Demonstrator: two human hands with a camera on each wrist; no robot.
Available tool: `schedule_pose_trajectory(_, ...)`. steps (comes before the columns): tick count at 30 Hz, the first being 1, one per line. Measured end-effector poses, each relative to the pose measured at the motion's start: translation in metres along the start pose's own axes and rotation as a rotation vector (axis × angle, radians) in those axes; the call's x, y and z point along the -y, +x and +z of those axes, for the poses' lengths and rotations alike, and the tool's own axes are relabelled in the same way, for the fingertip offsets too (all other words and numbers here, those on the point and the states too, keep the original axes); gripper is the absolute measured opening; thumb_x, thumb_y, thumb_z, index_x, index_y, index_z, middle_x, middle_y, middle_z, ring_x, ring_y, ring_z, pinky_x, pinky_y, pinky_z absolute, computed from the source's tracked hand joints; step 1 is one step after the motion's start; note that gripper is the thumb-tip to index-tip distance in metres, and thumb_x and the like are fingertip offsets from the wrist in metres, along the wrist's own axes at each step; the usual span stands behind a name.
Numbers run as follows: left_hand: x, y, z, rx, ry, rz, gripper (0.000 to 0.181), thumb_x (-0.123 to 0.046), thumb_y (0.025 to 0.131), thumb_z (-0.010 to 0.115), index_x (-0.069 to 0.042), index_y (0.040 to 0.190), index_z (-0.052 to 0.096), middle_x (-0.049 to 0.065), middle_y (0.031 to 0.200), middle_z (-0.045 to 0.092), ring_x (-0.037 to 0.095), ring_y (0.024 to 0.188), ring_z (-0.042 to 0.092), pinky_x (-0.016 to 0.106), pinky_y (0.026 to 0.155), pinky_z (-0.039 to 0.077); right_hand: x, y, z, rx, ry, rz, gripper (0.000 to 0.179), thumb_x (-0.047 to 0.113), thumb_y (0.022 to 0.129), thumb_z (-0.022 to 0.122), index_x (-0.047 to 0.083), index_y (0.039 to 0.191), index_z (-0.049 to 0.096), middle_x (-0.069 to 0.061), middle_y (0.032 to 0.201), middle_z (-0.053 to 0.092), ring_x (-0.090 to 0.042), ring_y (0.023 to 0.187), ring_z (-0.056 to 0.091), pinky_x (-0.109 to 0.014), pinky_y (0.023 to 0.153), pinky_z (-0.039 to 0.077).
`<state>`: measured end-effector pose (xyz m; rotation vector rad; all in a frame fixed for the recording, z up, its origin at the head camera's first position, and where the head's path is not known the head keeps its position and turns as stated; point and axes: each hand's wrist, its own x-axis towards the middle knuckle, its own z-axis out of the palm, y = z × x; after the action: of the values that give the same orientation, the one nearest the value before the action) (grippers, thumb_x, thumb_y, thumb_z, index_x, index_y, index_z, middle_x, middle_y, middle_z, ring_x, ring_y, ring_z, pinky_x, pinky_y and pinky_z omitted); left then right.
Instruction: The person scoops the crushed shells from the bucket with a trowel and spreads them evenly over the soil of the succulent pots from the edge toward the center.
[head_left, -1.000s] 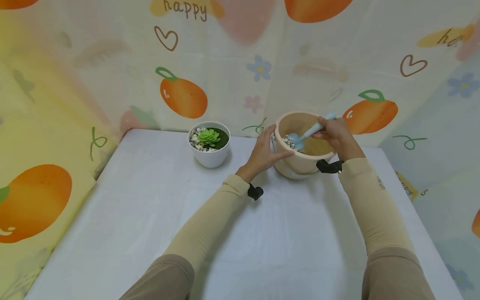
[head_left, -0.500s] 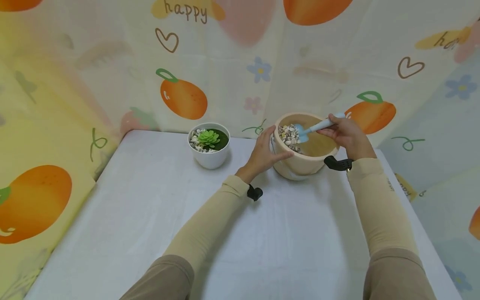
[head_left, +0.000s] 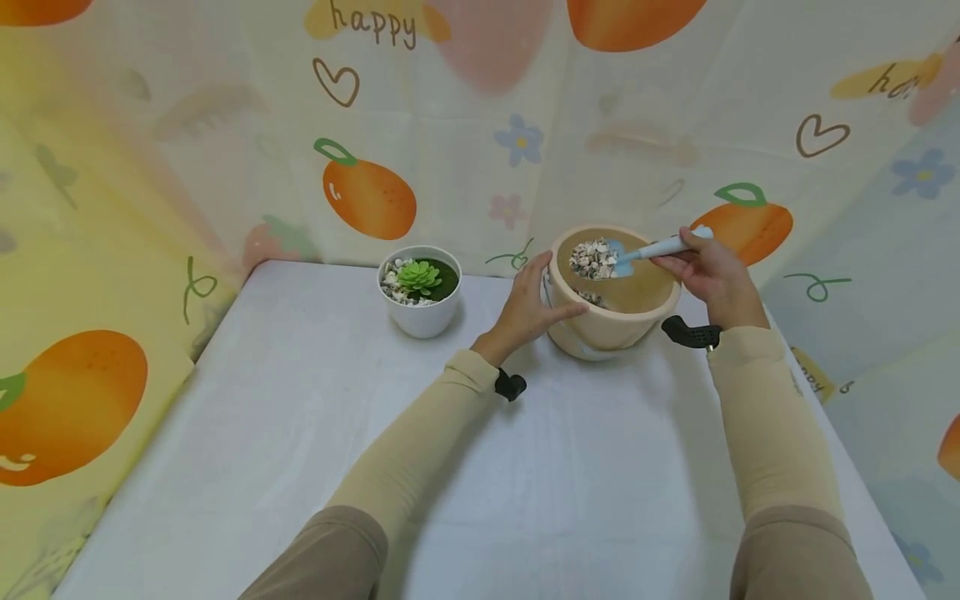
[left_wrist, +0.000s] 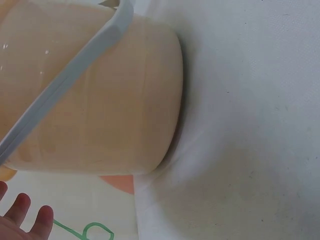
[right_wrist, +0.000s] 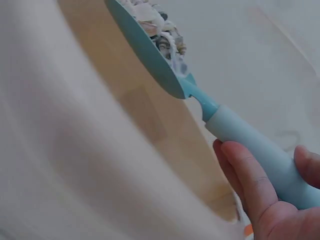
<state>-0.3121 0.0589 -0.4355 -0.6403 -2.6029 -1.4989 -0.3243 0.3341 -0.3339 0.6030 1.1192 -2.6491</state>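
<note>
A beige bucket (head_left: 600, 337) with a grey handle (left_wrist: 65, 82) stands on the table. My left hand (head_left: 521, 310) spreads along its left side, thumb lying at the near rim; the left wrist view shows some fingertips (left_wrist: 42, 220) beside the bucket wall. In my right hand (head_left: 716, 275) I grip the pale blue handle of a small trowel (head_left: 660, 247). The blade carries a heap of small shells and pebbles (head_left: 595, 259), and is held over the bucket's opening near rim height. More pebbles (head_left: 590, 296) show at the bottom of the bucket.
Left of the bucket stands a white pot (head_left: 422, 317) holding a green succulent (head_left: 418, 277), white pebbles and dark green cover. A white cloth covers the table (head_left: 300, 433). Behind it hangs a curtain (head_left: 450, 167) printed with oranges, hearts and flowers.
The trowel has come up from inside the bucket with a heap of shells and pebbles on it. My right hand moved right, drawing back slightly; my left hand stayed at the rim.
</note>
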Motion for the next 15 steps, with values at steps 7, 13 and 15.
schedule_pose_trajectory(7, -0.002, 0.0, -0.002, 0.02, 0.024, 0.004, 0.103, -0.047, 0.078, 0.078, -0.009, 0.155, 0.021, 0.008, 0.16, 0.027, 0.027, 0.148, 0.025, 0.045, 0.12, 0.027, -0.011, -0.002, -0.004, 0.054, -0.045, -0.135, 0.01, 0.013, 0.095, 0.057, 0.005, 0.101, 0.055, -0.017, 0.082, 0.069, -0.033, 0.081, 0.073, -0.043, 0.077, 0.058)
schedule_pose_trajectory(13, -0.005, -0.002, -0.007, 0.033, 0.037, 0.0, 0.101, -0.045, 0.079, 0.078, -0.009, 0.155, 0.021, 0.01, 0.161, 0.025, 0.03, 0.148, 0.024, 0.047, 0.119, 0.027, -0.017, -0.002, -0.007, 0.058, -0.01, -0.199, 0.012, 0.012, 0.094, 0.059, 0.001, 0.097, 0.057, -0.02, 0.08, 0.071, -0.033, 0.076, 0.073, -0.042, 0.067, 0.06)
schedule_pose_trajectory(15, -0.006, -0.002, -0.009, 0.035, 0.04, -0.007, 0.101, -0.045, 0.079, 0.078, -0.009, 0.155, 0.022, 0.01, 0.161, 0.025, 0.03, 0.148, 0.024, 0.048, 0.119, 0.027, -0.017, -0.002, -0.007, 0.05, 0.001, -0.213, 0.012, 0.012, 0.093, 0.061, 0.0, 0.097, 0.058, -0.021, 0.08, 0.071, -0.032, 0.076, 0.073, -0.042, 0.067, 0.06)
